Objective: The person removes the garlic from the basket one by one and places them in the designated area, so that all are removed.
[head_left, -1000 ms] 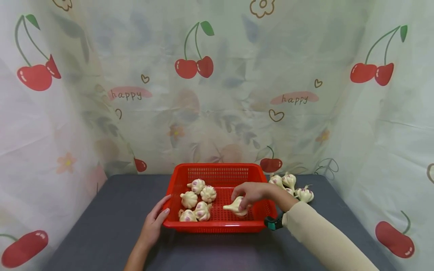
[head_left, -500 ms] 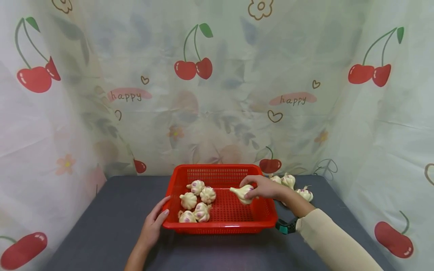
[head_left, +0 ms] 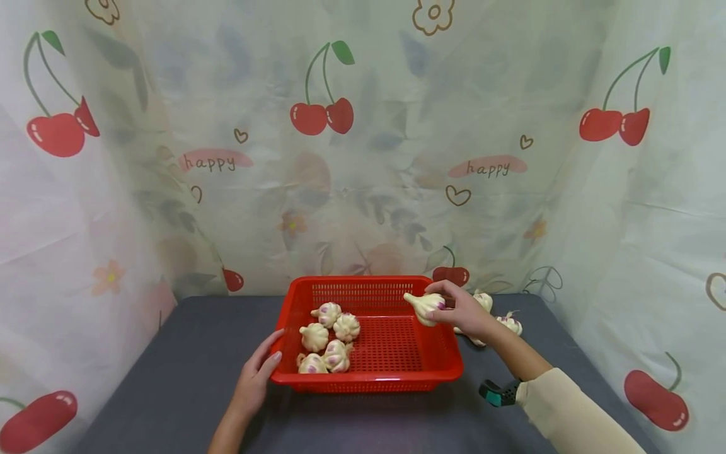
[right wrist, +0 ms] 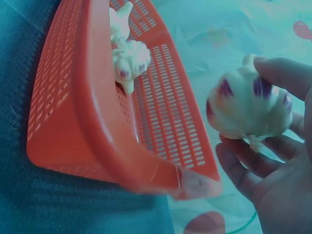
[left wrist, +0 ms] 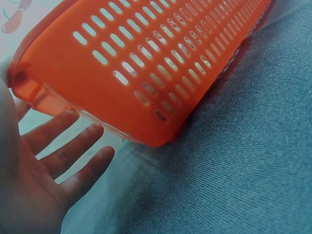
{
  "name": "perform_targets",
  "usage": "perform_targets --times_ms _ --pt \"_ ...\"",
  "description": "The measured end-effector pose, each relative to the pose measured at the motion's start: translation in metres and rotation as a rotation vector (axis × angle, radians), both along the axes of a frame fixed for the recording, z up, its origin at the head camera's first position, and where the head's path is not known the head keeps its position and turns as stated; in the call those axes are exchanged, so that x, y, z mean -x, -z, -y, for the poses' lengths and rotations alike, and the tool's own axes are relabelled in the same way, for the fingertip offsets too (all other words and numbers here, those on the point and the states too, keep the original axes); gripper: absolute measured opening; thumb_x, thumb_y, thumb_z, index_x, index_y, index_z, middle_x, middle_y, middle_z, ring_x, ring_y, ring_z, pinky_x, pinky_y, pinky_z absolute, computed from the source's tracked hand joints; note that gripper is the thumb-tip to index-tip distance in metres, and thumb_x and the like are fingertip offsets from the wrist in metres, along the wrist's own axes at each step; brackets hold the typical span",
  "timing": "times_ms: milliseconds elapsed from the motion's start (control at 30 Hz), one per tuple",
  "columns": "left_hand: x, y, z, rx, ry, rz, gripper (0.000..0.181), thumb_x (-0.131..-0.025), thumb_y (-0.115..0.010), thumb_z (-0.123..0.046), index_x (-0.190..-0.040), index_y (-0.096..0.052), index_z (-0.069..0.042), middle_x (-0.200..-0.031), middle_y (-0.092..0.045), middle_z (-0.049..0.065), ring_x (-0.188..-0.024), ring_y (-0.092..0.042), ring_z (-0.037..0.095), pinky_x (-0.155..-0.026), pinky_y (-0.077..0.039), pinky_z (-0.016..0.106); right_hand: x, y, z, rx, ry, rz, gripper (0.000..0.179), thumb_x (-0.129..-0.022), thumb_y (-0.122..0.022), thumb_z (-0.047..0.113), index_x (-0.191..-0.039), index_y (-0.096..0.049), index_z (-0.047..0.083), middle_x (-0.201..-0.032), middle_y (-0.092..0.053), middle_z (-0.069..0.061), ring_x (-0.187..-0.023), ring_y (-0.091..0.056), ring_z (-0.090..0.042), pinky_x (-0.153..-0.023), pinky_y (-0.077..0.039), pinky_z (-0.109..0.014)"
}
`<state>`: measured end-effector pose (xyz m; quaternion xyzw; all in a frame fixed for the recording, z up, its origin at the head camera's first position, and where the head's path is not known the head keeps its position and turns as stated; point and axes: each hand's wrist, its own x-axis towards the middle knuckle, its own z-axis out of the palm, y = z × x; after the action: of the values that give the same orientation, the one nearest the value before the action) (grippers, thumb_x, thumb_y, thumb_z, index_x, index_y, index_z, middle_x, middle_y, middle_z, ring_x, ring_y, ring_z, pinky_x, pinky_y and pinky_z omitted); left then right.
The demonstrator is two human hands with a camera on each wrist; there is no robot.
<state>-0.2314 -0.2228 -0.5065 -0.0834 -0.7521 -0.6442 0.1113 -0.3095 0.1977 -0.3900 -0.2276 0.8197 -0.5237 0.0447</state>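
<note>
My right hand (head_left: 460,310) holds a white garlic bulb (head_left: 425,307) with purple marks above the right side of the red plastic basket (head_left: 365,376). In the right wrist view, thumb and fingers grip the garlic bulb (right wrist: 248,105) beyond the basket's rim. My left hand (head_left: 255,375) is at the basket's left rim, thumb over it; in the left wrist view several fingers of the left hand (left wrist: 53,165) spread below the rim, off the wall. Inside the basket, on its left side, lie several garlic bulbs (head_left: 314,337).
More garlic bulbs (head_left: 509,324) lie on the dark grey table (head_left: 210,353) right of the basket, partly hidden by the right hand and forearm. A cherry-printed curtain (head_left: 363,208) surrounds the table at the back and both sides.
My right hand has lifted the garlic bulb from the basket's floor and carried it up and to the right, towards the right rim. The left hand and basket have stayed in place.
</note>
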Motion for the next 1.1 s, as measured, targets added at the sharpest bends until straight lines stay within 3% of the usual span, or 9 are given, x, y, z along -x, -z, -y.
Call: perform_targets --times_ms 333,467,567,700,833,933,1100 --pt "0.001 0.002 0.001 0.005 0.001 -0.007 0.044 -0.102 -0.049 -0.018 -0.146 -0.044 -0.012 -0.145 -0.044 0.018 -0.117 -0.054 0.035 -0.086 -0.048 0.022 -0.005 0.010 -0.028 0.022 0.144 -0.099 0.046 -0.090 -0.071 0.017 -0.130 -0.054 0.003 -0.111 -0.057 -0.016 -0.090 -0.056 -0.027 -0.072 -0.052 -0.030" --pt "0.001 0.002 0.001 0.015 -0.002 0.007 0.044 -0.102 -0.049 -0.019 -0.146 -0.044 -0.013 -0.146 -0.043 0.018 -0.118 -0.054 0.035 -0.086 -0.048 0.022 -0.018 0.001 -0.034 -0.003 0.200 -0.164 0.042 -0.091 -0.069 0.012 -0.128 -0.054 -0.002 -0.106 -0.058 -0.016 -0.086 -0.055 -0.025 -0.069 -0.050 -0.027" --pt "0.001 0.001 0.001 0.020 -0.001 0.006 0.044 -0.102 -0.049 -0.019 -0.146 -0.044 -0.013 -0.146 -0.043 0.017 -0.118 -0.053 0.036 -0.086 -0.048 0.022 -0.018 0.007 -0.044 -0.042 0.246 -0.212 0.044 -0.091 -0.069 0.016 -0.129 -0.054 0.000 -0.107 -0.059 -0.015 -0.087 -0.056 -0.025 -0.070 -0.050 -0.028" --pt "0.002 0.002 0.001 0.021 -0.002 -0.006 0.044 -0.102 -0.049 -0.020 -0.146 -0.045 -0.013 -0.145 -0.044 0.017 -0.118 -0.053 0.036 -0.087 -0.047 0.022 -0.007 0.028 -0.060 -0.092 0.330 -0.246 0.050 -0.090 -0.071 0.026 -0.133 -0.052 0.006 -0.119 -0.060 -0.017 -0.096 -0.057 -0.029 -0.077 -0.049 -0.034" --pt "0.003 0.004 0.001 0.025 -0.005 -0.011 0.045 -0.102 -0.050 -0.021 -0.146 -0.045 -0.012 -0.145 -0.044 0.017 -0.119 -0.053 0.036 -0.088 -0.047 0.022 -0.010 0.035 -0.068 -0.128 0.441 -0.254 0.052 -0.089 -0.072 0.029 -0.128 -0.051 0.004 -0.118 -0.061 -0.019 -0.100 -0.058 -0.031 -0.079 -0.048 -0.032" --pt "0.003 0.004 0.001 0.026 -0.003 -0.012 0.045 -0.102 -0.050 -0.021 -0.146 -0.045 -0.012 -0.145 -0.044 0.017 -0.119 -0.052 0.036 -0.088 -0.047 0.022 -0.011 0.038 -0.073 -0.120 0.520 -0.268 0.051 -0.089 -0.073 0.033 -0.125 -0.053 0.003 -0.112 -0.061 -0.016 -0.097 -0.058 -0.026 -0.073 -0.048 -0.023" --pt "0.003 0.003 0.001 0.020 0.001 -0.007 0.044 -0.102 -0.049 -0.020 -0.146 -0.044 -0.012 -0.145 -0.044 0.017 -0.119 -0.053 0.037 -0.087 -0.048 0.023 -0.010 0.041 -0.083 -0.103 0.633 -0.328 0.051 -0.087 -0.073 0.035 -0.125 -0.058 0.005 -0.108 -0.062 -0.013 -0.089 -0.053 -0.006 -0.067 -0.045 -0.017"
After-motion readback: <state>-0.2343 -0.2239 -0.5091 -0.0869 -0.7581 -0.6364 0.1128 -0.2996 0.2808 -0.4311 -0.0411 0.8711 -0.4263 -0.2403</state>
